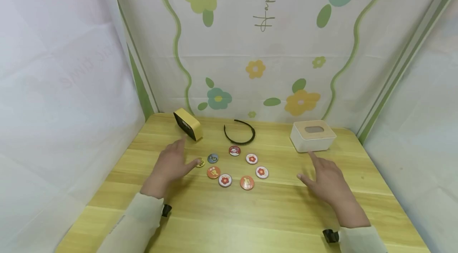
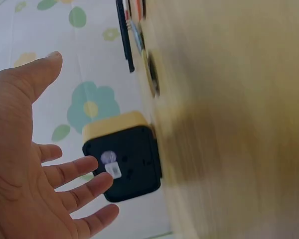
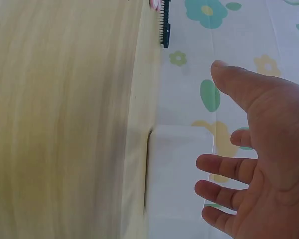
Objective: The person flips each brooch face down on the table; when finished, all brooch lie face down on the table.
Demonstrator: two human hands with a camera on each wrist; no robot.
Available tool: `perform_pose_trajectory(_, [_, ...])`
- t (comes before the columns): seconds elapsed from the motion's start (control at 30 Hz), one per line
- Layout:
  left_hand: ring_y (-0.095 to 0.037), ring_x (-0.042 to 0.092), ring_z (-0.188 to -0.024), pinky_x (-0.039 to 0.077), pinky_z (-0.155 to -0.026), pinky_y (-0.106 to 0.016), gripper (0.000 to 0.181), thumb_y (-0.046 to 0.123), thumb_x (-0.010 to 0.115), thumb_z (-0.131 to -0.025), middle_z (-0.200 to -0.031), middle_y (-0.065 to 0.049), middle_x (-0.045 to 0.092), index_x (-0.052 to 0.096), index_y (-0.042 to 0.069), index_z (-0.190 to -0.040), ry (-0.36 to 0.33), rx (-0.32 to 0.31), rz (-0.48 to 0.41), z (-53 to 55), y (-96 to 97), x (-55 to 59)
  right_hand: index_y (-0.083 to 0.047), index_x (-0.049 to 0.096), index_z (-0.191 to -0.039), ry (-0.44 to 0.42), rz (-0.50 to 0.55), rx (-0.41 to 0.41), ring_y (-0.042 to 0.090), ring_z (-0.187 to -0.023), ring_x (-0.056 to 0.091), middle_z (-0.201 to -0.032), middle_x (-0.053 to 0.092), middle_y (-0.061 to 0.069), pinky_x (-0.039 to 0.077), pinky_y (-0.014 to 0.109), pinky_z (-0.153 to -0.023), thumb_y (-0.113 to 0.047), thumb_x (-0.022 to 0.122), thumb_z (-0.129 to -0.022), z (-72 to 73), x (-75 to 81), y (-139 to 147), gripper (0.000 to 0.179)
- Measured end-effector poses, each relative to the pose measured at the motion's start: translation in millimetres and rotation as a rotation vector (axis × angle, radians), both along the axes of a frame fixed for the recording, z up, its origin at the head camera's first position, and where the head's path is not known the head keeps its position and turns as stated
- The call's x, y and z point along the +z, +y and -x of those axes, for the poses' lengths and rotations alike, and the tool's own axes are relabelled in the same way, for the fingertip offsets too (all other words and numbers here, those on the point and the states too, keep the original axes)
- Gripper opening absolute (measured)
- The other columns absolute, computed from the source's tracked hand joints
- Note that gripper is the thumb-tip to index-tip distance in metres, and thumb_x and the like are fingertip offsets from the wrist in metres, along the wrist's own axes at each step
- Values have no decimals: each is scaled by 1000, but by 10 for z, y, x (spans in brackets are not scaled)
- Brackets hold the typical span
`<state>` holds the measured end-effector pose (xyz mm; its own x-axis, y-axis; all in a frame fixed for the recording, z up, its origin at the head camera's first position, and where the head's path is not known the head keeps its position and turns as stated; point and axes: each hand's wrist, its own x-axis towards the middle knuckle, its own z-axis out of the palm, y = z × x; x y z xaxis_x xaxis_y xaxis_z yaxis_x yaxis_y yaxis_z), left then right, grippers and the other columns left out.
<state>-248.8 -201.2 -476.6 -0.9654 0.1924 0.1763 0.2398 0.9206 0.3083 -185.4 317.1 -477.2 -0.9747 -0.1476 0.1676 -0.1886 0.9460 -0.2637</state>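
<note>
My left hand (image 1: 172, 162) is held over the left of the table with fingers spread and nothing in its grasp. It is nearest a yellow box with a black face (image 1: 187, 125), tipped on its side; the left wrist view shows that black face (image 2: 123, 164) with a sticker beyond the fingers. In the head view the left thumb overlaps a yellow button badge (image 1: 201, 163). On the right, my right hand (image 1: 327, 179) hovers with parted fingers, holding nothing. Its index fingertip overlaps the front bottom edge of a white tissue box with a wooden lid (image 1: 310, 142).
Several round badges lie in a loose ring mid-table, among them a red one (image 1: 234, 150), a blue one (image 1: 212, 158) and an orange one (image 1: 247, 182). Behind them is a black toothed headband (image 1: 252, 136). Floral cloth (image 1: 229, 38) walls the wooden table (image 1: 229, 221) at back and sides.
</note>
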Motion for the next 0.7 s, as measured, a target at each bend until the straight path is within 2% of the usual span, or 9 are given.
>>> perform_pose_trajectory(0.2, [-56,50,-145,43,-118,-69,108,55,80,-96,-162,-33,49,26,-1,-171,-25,-53,-56,-9,166,-34,0,21,-172,-75,109,-6,64,-142,42,-150,57,36,41,79,-110,-65,63,-104,2,-61,18,103])
perform_pose_trajectory(0.3, [-54,46,-151,39,-123,-67,105,51,82,-96,-167,-29,45,26,3,-171,-54,-74,-109,-7,261,-57,2,22,-170,-107,157,-3,62,-140,45,-146,60,33,46,77,-105,-65,62,-105,7,-90,24,102])
perform_pose_trajectory(0.43, [-50,44,-154,38,-125,-64,104,49,84,-95,-170,-24,43,29,7,-172,-85,-108,-162,-2,389,-87,3,23,-170,-132,202,1,56,-134,55,-143,62,30,50,72,-102,-57,63,-108,15,-123,30,95])
perform_pose_trajectory(0.57, [-48,45,-154,37,-126,-63,101,50,84,-95,-168,-21,47,32,7,-171,-102,-147,-167,9,515,-128,4,24,-170,-141,224,7,50,-125,64,-138,65,28,54,67,-99,-44,64,-111,13,-160,32,86])
perform_pose_trajectory(0.7, [-43,47,-153,38,-126,-62,96,52,82,-96,-165,-15,52,36,12,-170,-106,-178,-133,27,669,-183,4,25,-169,-153,228,6,50,-125,66,-138,67,26,55,66,-99,-38,64,-111,12,-200,47,82])
